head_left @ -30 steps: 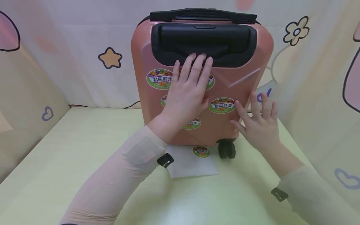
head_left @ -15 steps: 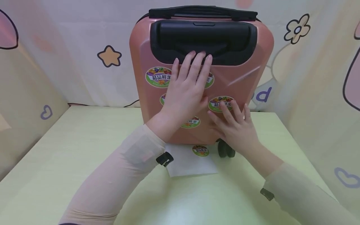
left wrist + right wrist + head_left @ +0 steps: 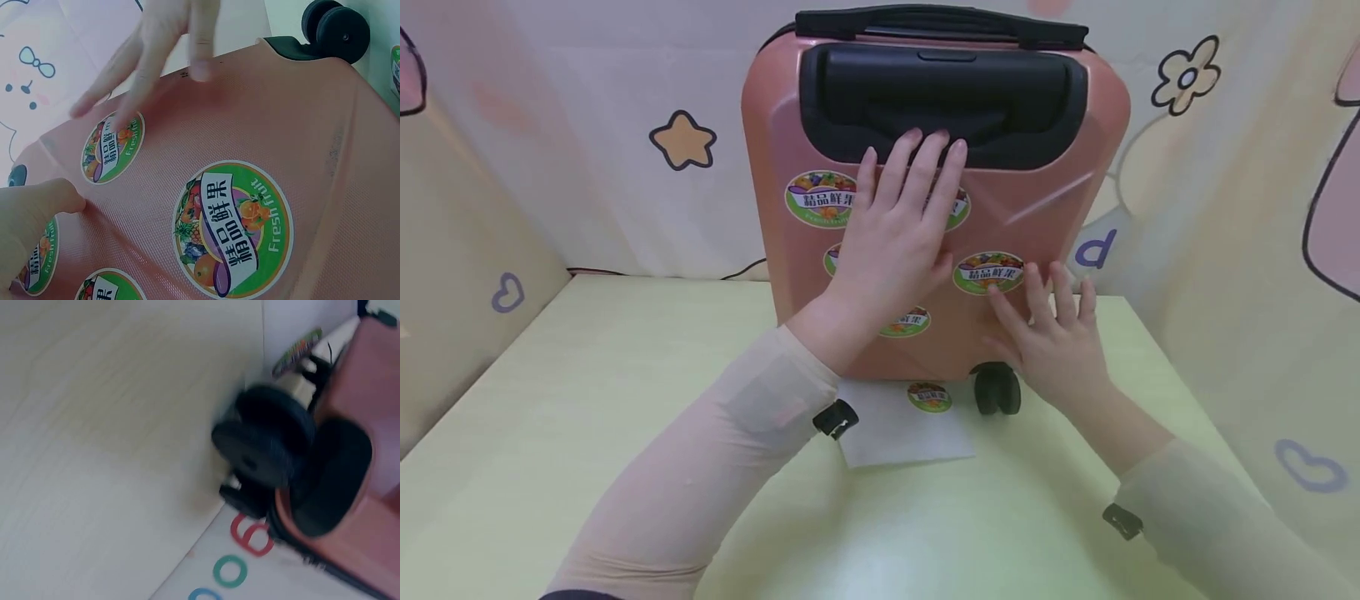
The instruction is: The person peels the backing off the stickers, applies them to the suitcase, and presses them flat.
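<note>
A pink hard-shell suitcase [image 3: 1037, 208] stands upright, with several oval fruit stickers on its front. My left hand [image 3: 895, 229] rests flat on the shell, fingers straight and reaching the black handle recess [image 3: 947, 100]. It partly covers the upper-middle sticker [image 3: 958, 210] and others. Beside the right-hand sticker [image 3: 988, 273] is my right hand [image 3: 1060, 342], its fingers spread and a fingertip at the sticker's lower edge. In the left wrist view, the right fingers [image 3: 150, 56] lie over that sticker, and my left thumb [image 3: 44, 203] touches the shell. The right wrist view shows no hand.
A white backing sheet [image 3: 910, 437] with one sticker [image 3: 929, 397] lies on the pale table [image 3: 647, 367], partly beneath the suitcase. A black caster wheel [image 3: 997, 390] stands beside it. Patterned cloth [image 3: 610, 167] hangs behind and along both sides.
My right hand came in from the right onto the right-hand sticker, then slid back slightly rightward off most of it. My left hand stays in place. The head view has shifted slightly.
</note>
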{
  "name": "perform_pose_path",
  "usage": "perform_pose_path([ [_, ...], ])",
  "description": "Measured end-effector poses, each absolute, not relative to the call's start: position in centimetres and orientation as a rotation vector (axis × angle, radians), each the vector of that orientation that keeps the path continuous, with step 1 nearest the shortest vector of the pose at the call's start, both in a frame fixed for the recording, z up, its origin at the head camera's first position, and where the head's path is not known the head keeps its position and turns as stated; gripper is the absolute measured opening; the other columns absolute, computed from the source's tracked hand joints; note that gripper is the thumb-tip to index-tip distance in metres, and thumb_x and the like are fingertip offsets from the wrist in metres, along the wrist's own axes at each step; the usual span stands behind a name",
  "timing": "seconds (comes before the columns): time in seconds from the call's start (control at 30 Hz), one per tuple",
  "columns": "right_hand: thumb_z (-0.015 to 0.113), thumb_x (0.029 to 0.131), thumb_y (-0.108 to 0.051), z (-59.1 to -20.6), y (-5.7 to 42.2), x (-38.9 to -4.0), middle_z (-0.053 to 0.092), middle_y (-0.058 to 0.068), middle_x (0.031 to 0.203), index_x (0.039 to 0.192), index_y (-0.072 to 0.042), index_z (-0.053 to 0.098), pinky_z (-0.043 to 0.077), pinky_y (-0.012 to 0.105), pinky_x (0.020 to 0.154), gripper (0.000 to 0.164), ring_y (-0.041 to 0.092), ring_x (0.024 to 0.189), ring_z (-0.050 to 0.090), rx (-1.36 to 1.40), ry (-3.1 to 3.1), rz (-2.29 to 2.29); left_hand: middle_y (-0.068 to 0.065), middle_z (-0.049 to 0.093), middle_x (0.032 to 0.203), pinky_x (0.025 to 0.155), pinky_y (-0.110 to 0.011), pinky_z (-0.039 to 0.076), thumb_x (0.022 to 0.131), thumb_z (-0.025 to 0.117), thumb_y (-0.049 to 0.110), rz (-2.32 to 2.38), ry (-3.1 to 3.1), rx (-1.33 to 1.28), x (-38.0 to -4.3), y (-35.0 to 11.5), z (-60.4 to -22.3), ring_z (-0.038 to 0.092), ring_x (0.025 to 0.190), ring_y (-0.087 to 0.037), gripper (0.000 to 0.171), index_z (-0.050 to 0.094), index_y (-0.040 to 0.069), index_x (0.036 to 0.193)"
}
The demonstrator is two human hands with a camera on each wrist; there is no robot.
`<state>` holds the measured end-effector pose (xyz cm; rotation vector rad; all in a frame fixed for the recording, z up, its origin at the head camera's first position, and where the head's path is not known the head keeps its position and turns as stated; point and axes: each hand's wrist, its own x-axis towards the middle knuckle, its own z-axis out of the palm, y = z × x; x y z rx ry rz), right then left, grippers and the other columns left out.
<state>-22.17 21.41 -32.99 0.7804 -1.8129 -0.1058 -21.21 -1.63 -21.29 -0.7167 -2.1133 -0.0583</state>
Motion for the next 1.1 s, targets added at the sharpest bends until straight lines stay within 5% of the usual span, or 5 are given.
perform_pose_path([
  [0.83, 0.042, 0.096, -0.045, -32.5, 21.3, -22.6, 0.015, 0.002, 0.154, 0.141, -0.026, 0.039, 0.014, 0.052, 0.108, 0.049, 0.027, 0.140, 0.013, 0.845, -1.748, -0.202, -0.015, 0.030, 0.146, 0.111, -0.047, 0.002, 0.080, 0.066, 0.039, -0.063, -2.109, -0.719, -21.2, -1.8, -21.1, 0.020, 0.135, -0.031, 0.081, 0.031, 0.005, 0.144],
  [1.1, 0.041, 0.096, -0.047, -31.8, 22.6, -22.6, 0.010, -0.003, 0.155, 0.146, -0.026, 0.030, 0.013, 0.054, 0.108, 0.056, 0.026, 0.139, 0.013, 0.701, -1.750, -0.089, -0.015, 0.030, 0.146, 0.111, -0.047, 0.001, 0.080, 0.064, 0.039, -0.049, -2.111, -0.720, -21.2, -1.8, -21.2, 0.019, 0.135, -0.031, 0.080, 0.030, 0.005, 0.144],
])
